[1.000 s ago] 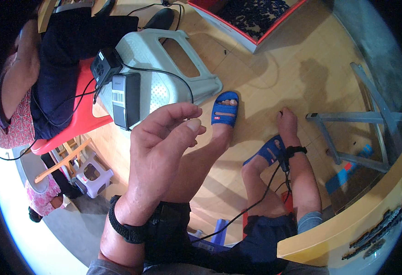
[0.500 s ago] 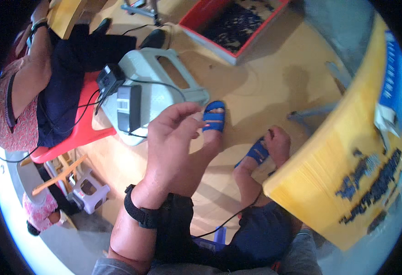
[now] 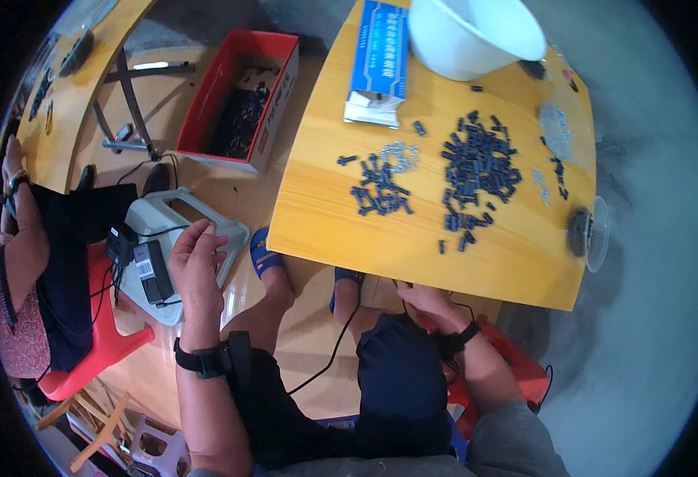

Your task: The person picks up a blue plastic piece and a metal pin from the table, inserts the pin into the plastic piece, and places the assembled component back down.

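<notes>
My left hand point(image 3: 198, 261) is raised beside the grey-green stool point(image 3: 233, 236), its fingers curled in and pressed together. Whatever lies inside them, if anything, is too small or hidden to make out. Low at the near edge of the yellow wooden table point(image 3: 349, 238) is my right hand point(image 3: 428, 300), above my knee; its fingers are partly hidden. On the tabletop lies a large pile of small black parts point(image 3: 480, 163), with a smaller cluster of black parts point(image 3: 381, 189) to its left. Small silvery metal pieces point(image 3: 399, 157) sit beside that cluster.
A blue and white box point(image 3: 379, 60) and a white bucket point(image 3: 476, 40) stand at the table's back. A clear tub point(image 3: 598, 234) overhangs its right side. Black power adapters point(image 3: 152, 272) rest on the stool. A red-rimmed carton point(image 3: 273, 119) stands on the floor; a person point(image 3: 27, 270) sits left.
The view has swung right, bringing the tabletop and its parts into sight. My left hand now appears lower and farther left, its fingers more closed. My right hand shows nearer the table edge.
</notes>
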`<state>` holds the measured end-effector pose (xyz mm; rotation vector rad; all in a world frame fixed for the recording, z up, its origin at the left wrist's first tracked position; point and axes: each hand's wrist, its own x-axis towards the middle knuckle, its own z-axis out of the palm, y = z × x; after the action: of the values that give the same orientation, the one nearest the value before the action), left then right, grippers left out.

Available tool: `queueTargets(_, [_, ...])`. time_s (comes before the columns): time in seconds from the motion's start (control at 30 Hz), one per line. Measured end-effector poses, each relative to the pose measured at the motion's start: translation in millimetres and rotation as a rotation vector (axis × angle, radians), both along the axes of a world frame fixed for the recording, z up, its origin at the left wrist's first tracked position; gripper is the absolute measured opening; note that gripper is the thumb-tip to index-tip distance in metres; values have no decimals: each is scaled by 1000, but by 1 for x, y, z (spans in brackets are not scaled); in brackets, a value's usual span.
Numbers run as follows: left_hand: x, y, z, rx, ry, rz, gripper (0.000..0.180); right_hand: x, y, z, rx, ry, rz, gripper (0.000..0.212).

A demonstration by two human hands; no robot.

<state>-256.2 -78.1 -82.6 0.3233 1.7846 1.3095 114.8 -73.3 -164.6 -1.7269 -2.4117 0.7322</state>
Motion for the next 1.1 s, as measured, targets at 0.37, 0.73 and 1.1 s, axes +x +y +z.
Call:
queueTargets(0.37, [16,-8,47,366,170,101,19,31,-18,195,-387,-85,180,9])
queueTargets(0.73, [164,10,114,504,563,-813,7,50,65,203,227,156,-209,7])
queueTargets(1.1, [213,51,93,317,915,-1055,8,30,94,187,235,151,-121,9])
